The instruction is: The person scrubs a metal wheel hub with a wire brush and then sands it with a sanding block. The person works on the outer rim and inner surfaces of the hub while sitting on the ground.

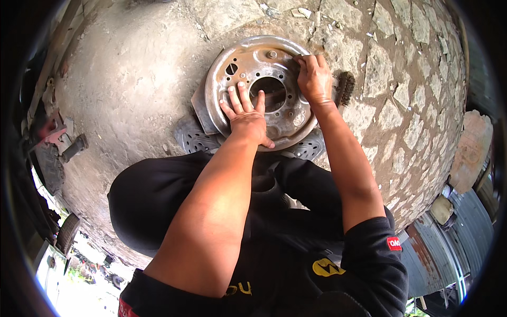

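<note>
Bare forearms emerge from a black short-sleeved shirt with yellow markings, a small red sleeve patch, and black trousers.

The stone-paved ground (412, 105) bears a metal wheel rim (248, 63) and perhaps a wire brush (346, 87).

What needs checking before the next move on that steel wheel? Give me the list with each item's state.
1. Left hand flat on the wheel, steadying it: ok.
2. Right hand placed at the wheel's right rim: ok.
3. What the right hand grips: cannot tell, its fingers hide it.
4. Wheel lying flat on the stone ground: ok.
5. Wire brush close by, right of the right hand: ok.
6. Fingers out of the wheel's centre hole: not ok, left fingertips reach its edge.
</note>
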Demonstrator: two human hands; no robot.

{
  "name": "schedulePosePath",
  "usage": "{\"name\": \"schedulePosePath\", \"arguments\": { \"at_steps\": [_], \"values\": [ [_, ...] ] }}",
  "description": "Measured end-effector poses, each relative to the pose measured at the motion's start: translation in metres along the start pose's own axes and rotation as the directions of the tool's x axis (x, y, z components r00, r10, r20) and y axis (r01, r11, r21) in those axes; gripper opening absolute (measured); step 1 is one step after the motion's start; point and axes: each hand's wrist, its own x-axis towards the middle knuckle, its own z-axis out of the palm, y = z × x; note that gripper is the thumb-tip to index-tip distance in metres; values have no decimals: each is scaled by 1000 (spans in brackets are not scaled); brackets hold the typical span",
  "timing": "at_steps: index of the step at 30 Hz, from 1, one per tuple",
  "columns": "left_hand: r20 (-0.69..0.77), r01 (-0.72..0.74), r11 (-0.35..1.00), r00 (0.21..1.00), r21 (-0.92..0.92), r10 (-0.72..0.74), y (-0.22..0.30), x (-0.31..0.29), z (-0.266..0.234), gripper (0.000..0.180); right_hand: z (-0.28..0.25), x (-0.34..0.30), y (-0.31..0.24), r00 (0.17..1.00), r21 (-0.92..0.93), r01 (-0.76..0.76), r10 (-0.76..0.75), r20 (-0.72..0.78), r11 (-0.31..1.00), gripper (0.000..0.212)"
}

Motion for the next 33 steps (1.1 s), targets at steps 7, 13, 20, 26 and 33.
{"name": "schedulePosePath", "arguments": {
  "at_steps": [7, 13, 20, 26, 33],
  "values": [
    [5, -2, 1000, 1000, -16, 2, -3, 3, -2, 157, -11, -13, 4, 999, -31, -18, 19, 31, 999, 7],
    [7, -25, 1000, 1000, -14, 25, -3, -1, -2, 156, 0, 6, 0, 998, -47, 4, -1, 56, 999, 6],
    [-7, -16, 1000, 1000, -27, 16, -4, 0, 3, 157, -11, -7, 9, 998, -51, 39, -36, 54, 998, 4],
    [4, -15, 1000, 1000, -14, 15, -3, 0, -2, 157, -7, -6, 10, 997, -34, 48, -46, 61, 998, 8],
    [10, -13, 1000, 1000, 0, 13, -1, 1, -6, 156, -2, 4, 4, 999, -55, 52, -51, 16, 997, 5]
  ]
}}
